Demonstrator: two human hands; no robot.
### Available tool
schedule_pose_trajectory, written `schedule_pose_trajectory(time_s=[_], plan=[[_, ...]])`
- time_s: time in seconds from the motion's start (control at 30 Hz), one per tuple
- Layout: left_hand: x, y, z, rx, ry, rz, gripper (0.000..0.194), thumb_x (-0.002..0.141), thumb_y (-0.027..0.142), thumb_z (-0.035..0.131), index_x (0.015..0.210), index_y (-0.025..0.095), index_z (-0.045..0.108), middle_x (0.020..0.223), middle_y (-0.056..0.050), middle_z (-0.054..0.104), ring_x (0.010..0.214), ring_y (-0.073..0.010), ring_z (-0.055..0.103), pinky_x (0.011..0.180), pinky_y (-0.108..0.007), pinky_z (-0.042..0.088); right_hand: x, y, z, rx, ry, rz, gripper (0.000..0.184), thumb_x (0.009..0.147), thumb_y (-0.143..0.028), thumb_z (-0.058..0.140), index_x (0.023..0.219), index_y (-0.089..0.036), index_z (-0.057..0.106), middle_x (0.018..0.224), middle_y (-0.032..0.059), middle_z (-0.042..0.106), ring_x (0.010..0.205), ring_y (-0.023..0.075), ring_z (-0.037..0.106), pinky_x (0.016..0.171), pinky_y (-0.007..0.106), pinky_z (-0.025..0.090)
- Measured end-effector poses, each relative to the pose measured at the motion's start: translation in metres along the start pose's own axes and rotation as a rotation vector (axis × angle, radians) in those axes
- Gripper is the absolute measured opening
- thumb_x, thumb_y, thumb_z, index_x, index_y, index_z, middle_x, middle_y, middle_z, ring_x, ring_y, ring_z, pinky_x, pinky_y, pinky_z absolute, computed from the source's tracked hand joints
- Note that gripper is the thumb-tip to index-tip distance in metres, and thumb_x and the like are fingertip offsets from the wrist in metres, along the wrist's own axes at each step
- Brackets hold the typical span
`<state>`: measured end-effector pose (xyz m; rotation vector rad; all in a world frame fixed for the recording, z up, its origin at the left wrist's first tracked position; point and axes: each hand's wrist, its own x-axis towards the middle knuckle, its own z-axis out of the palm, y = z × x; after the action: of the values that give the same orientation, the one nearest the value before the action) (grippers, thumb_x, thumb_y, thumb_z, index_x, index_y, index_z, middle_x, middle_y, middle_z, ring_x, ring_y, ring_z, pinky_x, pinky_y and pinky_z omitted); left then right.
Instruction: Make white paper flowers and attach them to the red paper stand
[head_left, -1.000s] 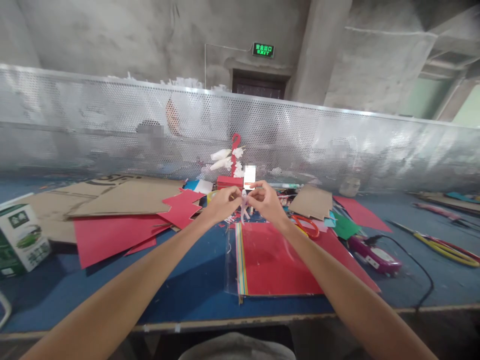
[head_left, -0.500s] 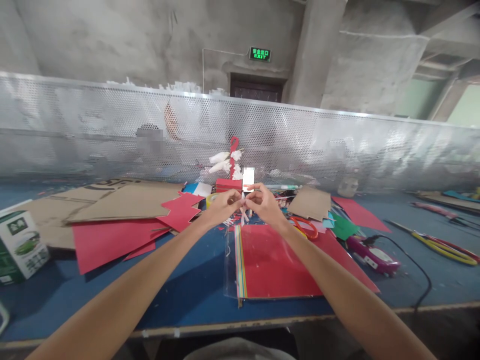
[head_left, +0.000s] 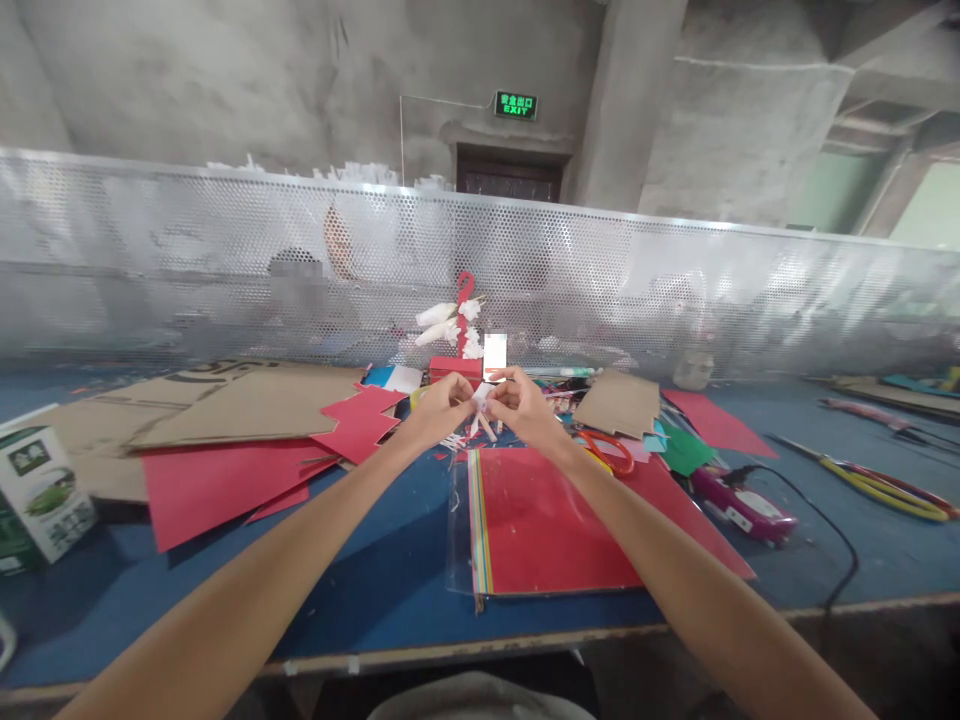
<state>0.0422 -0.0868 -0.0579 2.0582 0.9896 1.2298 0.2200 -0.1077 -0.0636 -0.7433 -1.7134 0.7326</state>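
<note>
Between my two hands is a small white piece of paper (head_left: pixel 482 396), pinched from both sides over the middle of the table. My left hand (head_left: pixel 448 405) has its thumb and fingertips closed at the paper's left edge. On the other side, my right hand (head_left: pixel 519 403) grips it with fingers bent. Just behind them stand a lit phone screen (head_left: pixel 495 352) and a red stand with white paper flowers (head_left: pixel 471 312). Below the hands lies a stack of red paper in a clear sleeve (head_left: pixel 559 520). Small paper scraps are scattered under my fingers.
Cardboard sheets (head_left: pixel 247 402) and red paper (head_left: pixel 217 490) cover the left side, beside a green-white carton (head_left: pixel 45 490). At right are red-handled scissors (head_left: pixel 611 452), a purple power strip (head_left: pixel 742 508) with a cable, and yellow-handled pliers-like tool (head_left: pixel 877 485). A perforated metal panel (head_left: pixel 600 270) stands behind.
My hands have moved slightly apart, and more of the white paper shows between them. The view has shifted slightly.
</note>
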Motion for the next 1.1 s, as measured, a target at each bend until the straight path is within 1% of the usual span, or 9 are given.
schedule_pose_trajectory(time_s=[0.13, 0.23, 0.5, 0.73, 0.8, 0.87, 0.93, 1.0, 1.1], plan=[[0.002, -0.005, -0.001, 0.029, -0.023, 0.003, 0.008, 0.075, 0.027, 0.058, 0.076, 0.019, 0.057, 0.069, 0.001, 0.062, 0.06, -0.0134, 0.057, 0.059, -0.025, 0.042, 0.0, 0.001, 0.001, -0.016, -0.025, 0.001, 0.035, 0.074, -0.022, 0.061, 0.105, -0.02, 0.046, 0.075, -0.0031, 0.058, 0.061, 0.0121, 0.057, 0.057, 0.025, 0.046], [0.007, -0.012, -0.005, 0.052, 0.011, -0.042, 0.009, 0.075, 0.027, 0.058, 0.073, 0.019, 0.059, 0.068, 0.0, 0.063, 0.059, -0.0138, 0.057, 0.058, -0.025, 0.042, 0.001, 0.004, -0.001, -0.049, -0.024, -0.012, 0.035, 0.075, -0.021, 0.059, 0.107, -0.02, 0.046, 0.075, -0.0036, 0.057, 0.062, 0.0116, 0.056, 0.059, 0.025, 0.046], [0.012, -0.022, -0.023, -0.124, 0.212, -0.28, 0.009, 0.07, 0.027, 0.059, 0.072, 0.018, 0.057, 0.069, -0.001, 0.064, 0.058, -0.0132, 0.057, 0.052, -0.022, 0.04, 0.003, 0.014, -0.009, -0.144, -0.042, 0.03, 0.033, 0.075, -0.017, 0.053, 0.106, -0.021, 0.044, 0.074, -0.006, 0.054, 0.055, 0.0095, 0.054, 0.057, 0.024, 0.045], [0.015, -0.03, -0.037, -0.325, 0.406, -0.353, 0.013, 0.066, 0.029, 0.058, 0.069, 0.017, 0.056, 0.067, 0.0, 0.061, 0.053, -0.0108, 0.056, 0.049, -0.02, 0.041, 0.007, 0.027, -0.023, -0.254, -0.061, 0.102, 0.031, 0.076, -0.018, 0.053, 0.106, -0.021, 0.048, 0.068, -0.0067, 0.052, 0.052, 0.01, 0.054, 0.048, 0.02, 0.04], [0.016, -0.032, -0.04, -0.369, 0.457, -0.36, 0.012, 0.065, 0.028, 0.059, 0.069, 0.018, 0.056, 0.067, 0.0, 0.06, 0.055, -0.0112, 0.057, 0.049, -0.019, 0.041, 0.007, 0.027, -0.028, -0.321, -0.079, 0.13, 0.027, 0.076, -0.017, 0.053, 0.103, -0.019, 0.054, 0.066, -0.0048, 0.055, 0.052, 0.0107, 0.055, 0.047, 0.019, 0.039], [0.018, -0.034, -0.043, -0.416, 0.492, -0.35, 0.012, 0.063, 0.027, 0.06, 0.068, 0.018, 0.055, 0.066, 0.001, 0.059, 0.055, -0.0113, 0.057, 0.048, -0.019, 0.041, 0.008, 0.025, -0.034, -0.447, -0.104, 0.136, 0.019, 0.076, -0.016, 0.055, 0.093, -0.017, 0.062, 0.065, -0.0015, 0.059, 0.054, 0.0114, 0.056, 0.048, 0.02, 0.038], [0.019, -0.035, -0.045, -0.477, 0.502, -0.346, 0.012, 0.062, 0.027, 0.06, 0.069, 0.018, 0.054, 0.067, 0.001, 0.058, 0.054, -0.0106, 0.056, 0.047, -0.019, 0.041, 0.009, 0.023, -0.04, -0.572, -0.142, 0.128, 0.01, 0.073, -0.016, 0.058, 0.078, -0.016, 0.066, 0.063, 0.0011, 0.063, 0.055, 0.0121, 0.056, 0.049, 0.02, 0.036], [0.02, -0.034, -0.045, -0.544, 0.488, -0.349, 0.014, 0.061, 0.027, 0.061, 0.069, 0.018, 0.054, 0.066, 0.001, 0.058, 0.053, -0.01, 0.054, 0.047, -0.02, 0.041, 0.009, 0.022, -0.046, -0.616, -0.194, 0.139, 0.01, 0.071, -0.015, 0.059, 0.065, -0.016, 0.067, 0.057, 0.0018, 0.062, 0.053, 0.0123, 0.055, 0.048, 0.02, 0.035], [0.018, -0.028, -0.042, -0.61, 0.397, -0.341, 0.018, 0.061, 0.028, 0.064, 0.072, 0.017, 0.054, 0.068, 0.001, 0.06, 0.055, -0.0103, 0.056, 0.051, -0.021, 0.043, 0.01, 0.02, -0.053, -0.445, -0.254, 0.255, 0.011, 0.069, -0.017, 0.059, 0.064, -0.016, 0.069, 0.051, 0.0012, 0.061, 0.048, 0.0119, 0.054, 0.046, 0.02, 0.037]])
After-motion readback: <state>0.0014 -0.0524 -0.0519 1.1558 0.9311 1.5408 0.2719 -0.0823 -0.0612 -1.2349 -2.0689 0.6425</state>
